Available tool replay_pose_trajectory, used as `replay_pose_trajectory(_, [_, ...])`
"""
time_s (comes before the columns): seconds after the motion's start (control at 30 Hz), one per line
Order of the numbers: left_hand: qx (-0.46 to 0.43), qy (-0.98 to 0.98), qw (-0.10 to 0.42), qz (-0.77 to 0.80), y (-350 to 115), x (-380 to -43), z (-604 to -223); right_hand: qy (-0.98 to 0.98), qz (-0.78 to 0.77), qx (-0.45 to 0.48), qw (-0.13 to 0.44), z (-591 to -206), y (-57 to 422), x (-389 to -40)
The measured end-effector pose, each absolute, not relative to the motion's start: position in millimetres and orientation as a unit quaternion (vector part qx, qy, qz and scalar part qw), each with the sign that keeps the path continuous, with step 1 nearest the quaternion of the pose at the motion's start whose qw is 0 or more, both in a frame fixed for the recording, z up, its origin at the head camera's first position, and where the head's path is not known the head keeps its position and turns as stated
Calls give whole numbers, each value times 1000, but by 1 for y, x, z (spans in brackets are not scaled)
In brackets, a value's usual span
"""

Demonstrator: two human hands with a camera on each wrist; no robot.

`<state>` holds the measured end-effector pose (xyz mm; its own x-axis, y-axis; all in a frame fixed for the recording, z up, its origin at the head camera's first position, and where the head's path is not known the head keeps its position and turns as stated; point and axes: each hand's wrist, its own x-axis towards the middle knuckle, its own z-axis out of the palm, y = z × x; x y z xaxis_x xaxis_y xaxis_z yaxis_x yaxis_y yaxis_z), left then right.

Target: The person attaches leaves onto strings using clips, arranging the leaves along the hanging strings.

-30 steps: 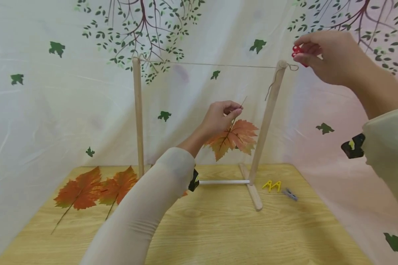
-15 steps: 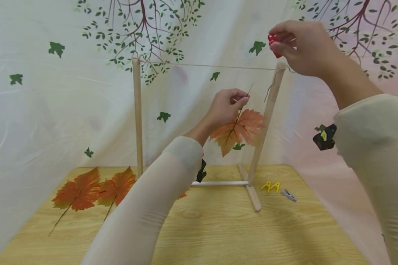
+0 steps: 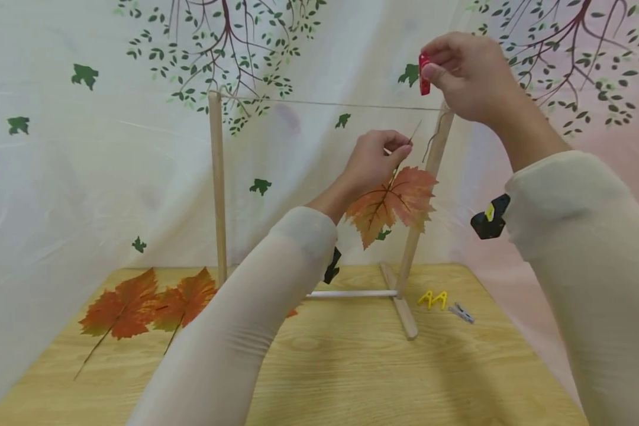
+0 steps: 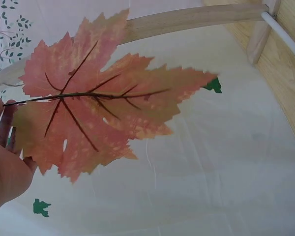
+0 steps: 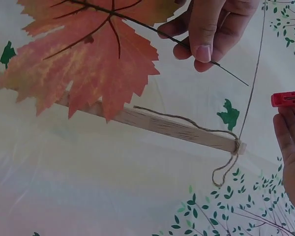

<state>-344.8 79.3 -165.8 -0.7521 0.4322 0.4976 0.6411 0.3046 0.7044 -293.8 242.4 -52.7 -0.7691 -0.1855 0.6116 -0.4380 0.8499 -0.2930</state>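
My left hand point(image 3: 378, 157) pinches the dark stem of an orange maple leaf point(image 3: 396, 201), and the blade hangs below the fingers. The stem's tip points up, a little under the string point(image 3: 330, 105) strung between two wooden posts. In the left wrist view the leaf point(image 4: 98, 98) spreads out from the fingertips. Above the string, near the top of the right post point(image 3: 426, 177), my right hand point(image 3: 471, 74) pinches a red clothespin point(image 3: 425, 74). The right wrist view shows this clothespin point(image 5: 287, 99) across the string from the stem's tip.
Two orange leaves point(image 3: 122, 305) lie at the table's left, and a third is mostly hidden behind my left sleeve. Yellow clothespins point(image 3: 433, 299) and a grey clothespin point(image 3: 461, 313) lie right of the stand's foot point(image 3: 404, 316). A white rod point(image 3: 351, 293) runs low between the posts.
My left hand has risen and shifted right with the leaf, its stem nearing the string. My right hand has moved left and slightly up with the red clothespin, to above the string.
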Motion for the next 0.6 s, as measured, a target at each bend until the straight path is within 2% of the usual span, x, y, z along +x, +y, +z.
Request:
replay_pose_trajectory(0.17, [-313,-806,98,-494,79,-344,-163,-913,249,147,287,-57,243,-300])
replay_pose_trajectory(0.4, [-309,-804,110,-496,81,-344,-161,-913,275,138,267,-64,243,-304])
replay_pose_trajectory(0.6, [-305,-805,109,-496,83,-342,-161,-896,315,147,275,-70,244,-306])
